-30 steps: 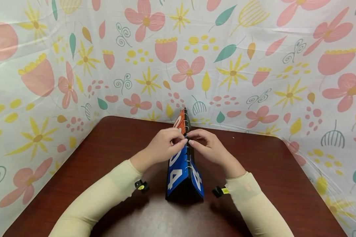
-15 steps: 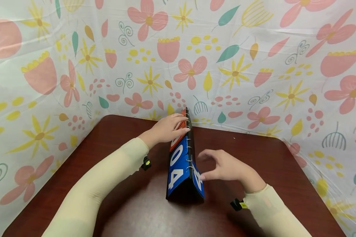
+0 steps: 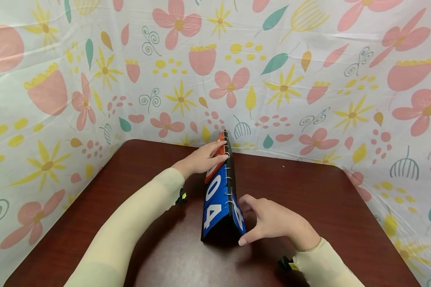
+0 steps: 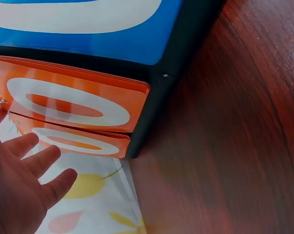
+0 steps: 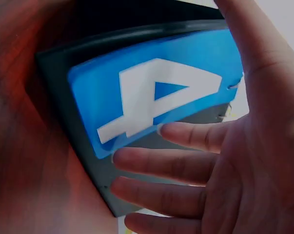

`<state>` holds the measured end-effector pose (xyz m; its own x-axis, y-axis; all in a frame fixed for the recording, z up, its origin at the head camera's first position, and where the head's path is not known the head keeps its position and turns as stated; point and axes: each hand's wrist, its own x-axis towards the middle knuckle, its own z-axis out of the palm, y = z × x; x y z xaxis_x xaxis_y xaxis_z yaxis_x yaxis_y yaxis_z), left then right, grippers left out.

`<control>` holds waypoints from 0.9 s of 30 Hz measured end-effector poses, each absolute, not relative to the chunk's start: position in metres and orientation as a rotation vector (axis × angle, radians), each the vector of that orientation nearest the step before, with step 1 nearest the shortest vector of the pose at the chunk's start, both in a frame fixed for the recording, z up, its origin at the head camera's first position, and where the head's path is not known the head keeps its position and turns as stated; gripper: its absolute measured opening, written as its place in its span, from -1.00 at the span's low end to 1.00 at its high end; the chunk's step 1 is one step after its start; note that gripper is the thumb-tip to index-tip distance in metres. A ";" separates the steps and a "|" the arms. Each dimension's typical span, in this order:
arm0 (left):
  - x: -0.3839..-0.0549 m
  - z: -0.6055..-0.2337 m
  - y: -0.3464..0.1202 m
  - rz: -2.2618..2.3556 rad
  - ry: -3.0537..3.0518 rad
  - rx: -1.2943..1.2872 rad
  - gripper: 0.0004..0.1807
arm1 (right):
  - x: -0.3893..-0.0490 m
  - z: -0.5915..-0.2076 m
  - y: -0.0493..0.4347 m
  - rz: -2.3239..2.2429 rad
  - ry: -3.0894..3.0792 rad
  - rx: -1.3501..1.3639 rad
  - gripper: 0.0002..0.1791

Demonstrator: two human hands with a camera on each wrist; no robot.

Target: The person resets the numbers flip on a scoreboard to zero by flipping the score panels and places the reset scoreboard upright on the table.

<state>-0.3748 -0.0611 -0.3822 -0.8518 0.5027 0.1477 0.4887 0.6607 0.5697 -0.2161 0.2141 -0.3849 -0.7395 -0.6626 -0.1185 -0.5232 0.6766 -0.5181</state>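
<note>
A tent-shaped flip scoreboard (image 3: 232,171) stands lengthwise on the table, its number cards hung on metal rings along the top ridge. The left face shows blue cards (image 3: 215,195) reading 0 and 4 at the near end and orange cards (image 4: 73,100) with zeros at the far end. My left hand (image 3: 202,158) lies over the orange end, fingertips at the ridge, its fingers spread in the left wrist view. Beside the near end of the right face is my right hand (image 3: 274,220). Its fingers extend across a blue 4 card (image 5: 95,92), with the thumb by the front edge.
The scoreboard stands on a dark reddish-brown table (image 3: 158,247). A white flowered cloth (image 3: 291,36) hangs behind the table and along its sides. Small black devices with yellow labels sit at the left wrist (image 3: 181,197) and right wrist (image 3: 286,263).
Both hands were together at the middle of the ridge. The left has moved away to the orange end; the right has come down beside the near right face. The scoreboard stays in place.
</note>
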 end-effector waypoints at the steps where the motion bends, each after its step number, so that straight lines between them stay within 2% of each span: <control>1: -0.375 -0.382 -0.061 0.967 2.843 0.849 -0.14 | -0.216 -0.386 0.213 -0.654 2.611 -0.952 -0.05; 11: -0.375 -0.382 -0.063 0.968 2.830 0.885 -0.14 | -0.219 -0.398 0.207 -0.619 2.666 -0.914 0.07; 19: -0.376 -0.381 -0.065 0.959 2.839 0.875 -0.15 | -0.225 -0.398 0.211 -0.709 2.649 -0.957 -0.10; 27: -0.378 -0.382 -0.063 0.945 2.834 0.865 -0.15 | -0.227 -0.392 0.219 -0.696 2.655 -0.903 -0.09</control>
<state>-0.3779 -0.0630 -0.3824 -0.8449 0.5160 0.1408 0.4972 0.6607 0.5624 -0.2274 0.2185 -0.3919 -0.7759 -0.6256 -0.0811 -0.5053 0.6933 -0.5138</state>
